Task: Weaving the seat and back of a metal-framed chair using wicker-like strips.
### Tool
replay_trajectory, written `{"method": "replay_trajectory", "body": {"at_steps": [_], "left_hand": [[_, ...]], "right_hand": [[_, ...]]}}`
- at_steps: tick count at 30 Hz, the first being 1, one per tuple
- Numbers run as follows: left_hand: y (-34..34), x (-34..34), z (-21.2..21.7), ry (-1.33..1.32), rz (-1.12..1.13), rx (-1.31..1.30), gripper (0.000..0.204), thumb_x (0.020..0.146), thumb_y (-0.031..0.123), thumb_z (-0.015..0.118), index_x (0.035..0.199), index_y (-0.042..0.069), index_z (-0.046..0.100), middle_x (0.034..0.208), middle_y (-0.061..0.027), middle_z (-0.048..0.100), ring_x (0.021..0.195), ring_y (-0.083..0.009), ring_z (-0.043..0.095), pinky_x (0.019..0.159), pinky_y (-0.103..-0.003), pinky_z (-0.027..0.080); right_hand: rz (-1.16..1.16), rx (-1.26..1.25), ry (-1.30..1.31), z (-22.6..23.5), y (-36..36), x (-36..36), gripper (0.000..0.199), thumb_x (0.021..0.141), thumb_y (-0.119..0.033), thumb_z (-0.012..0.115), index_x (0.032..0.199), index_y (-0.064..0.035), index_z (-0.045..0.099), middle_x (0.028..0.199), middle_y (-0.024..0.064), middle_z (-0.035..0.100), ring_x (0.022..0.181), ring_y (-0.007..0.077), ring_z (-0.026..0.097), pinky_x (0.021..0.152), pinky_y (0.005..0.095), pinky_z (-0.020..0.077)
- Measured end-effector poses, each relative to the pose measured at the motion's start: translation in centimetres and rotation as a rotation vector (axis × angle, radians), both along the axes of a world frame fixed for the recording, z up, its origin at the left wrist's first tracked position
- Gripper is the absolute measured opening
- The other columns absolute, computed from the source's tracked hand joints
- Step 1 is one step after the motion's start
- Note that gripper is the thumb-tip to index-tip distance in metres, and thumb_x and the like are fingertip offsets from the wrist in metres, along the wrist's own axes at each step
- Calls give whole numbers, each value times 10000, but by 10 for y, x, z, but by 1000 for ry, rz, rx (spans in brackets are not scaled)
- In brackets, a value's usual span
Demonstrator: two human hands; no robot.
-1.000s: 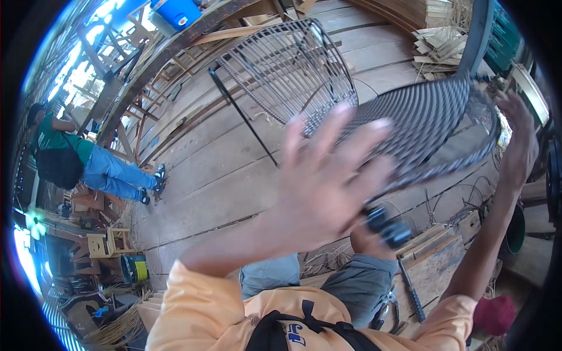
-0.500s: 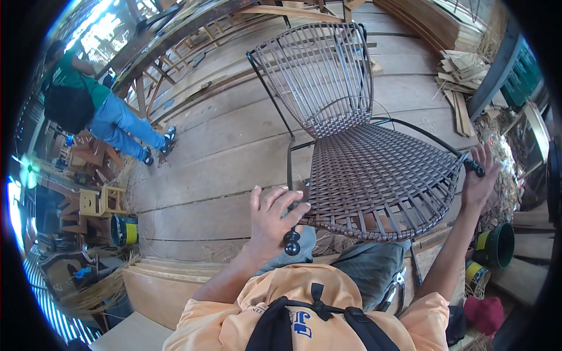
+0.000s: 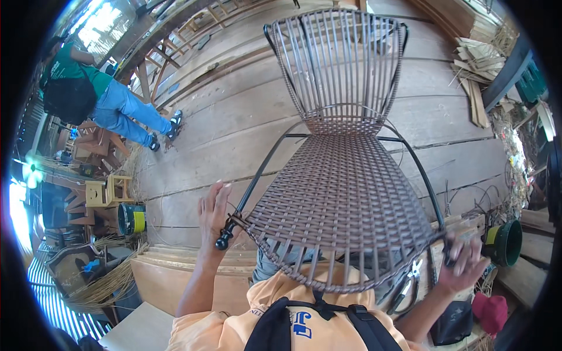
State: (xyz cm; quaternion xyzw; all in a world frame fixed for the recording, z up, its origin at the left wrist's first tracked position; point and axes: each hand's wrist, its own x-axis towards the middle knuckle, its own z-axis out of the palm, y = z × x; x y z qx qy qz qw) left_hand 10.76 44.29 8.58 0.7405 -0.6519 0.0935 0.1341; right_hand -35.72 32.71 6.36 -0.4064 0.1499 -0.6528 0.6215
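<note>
A brown woven chair with a fan-shaped seat and a slatted back faces me, its front edge close to my body. Dark metal armrests run along both sides; the left one ends in a black turned knob. My left hand rests against that armrest end, its fingers stretched upward and the knob lying across the palm. At the opposite front corner, my right hand has its fingers bent around the dark end of the right armrest. Pliers lie beside my leg, below the seat's right edge.
At the left, a person with a black bag stands beside a long workbench. A small yellow stool and a dark bucket are nearby. Another bucket and a red cap lie right. Wood scraps are piled far right.
The chair has turned to face me squarely and come closer, its front edge now over my lap. My left hand has moved left; my right hand has come down toward me.
</note>
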Motion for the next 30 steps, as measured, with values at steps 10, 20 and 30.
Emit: {"method": "replay_trajectory", "body": {"at_steps": [10,20,30], "left_hand": [[15,45,-47,383,9,3,958,659,158,777,1415,19,205,1333,-199,416,1033,-280,539,940,-401,393],[-123,135,-30,673,-130,256,335,933,198,464,1195,11,556,1165,-127,589,1021,-226,571,912,-333,427],[-295,66,-190,1445,0,394,362,975,281,405,1223,39,511,1073,-21,587,897,-148,539,744,-289,451]], "right_hand": [[-44,173,1170,47,-55,33,365,882,-295,502,1004,43,571,651,52,564,639,141,545,671,264,429],[79,-901,1675,12,-186,265,213,853,-99,538,1044,-11,575,983,139,597,921,305,591,808,382,473],[117,-714,1963,-98,-245,358,322,844,-43,430,1136,-81,562,1000,187,619,961,340,605,814,434,481]]}}
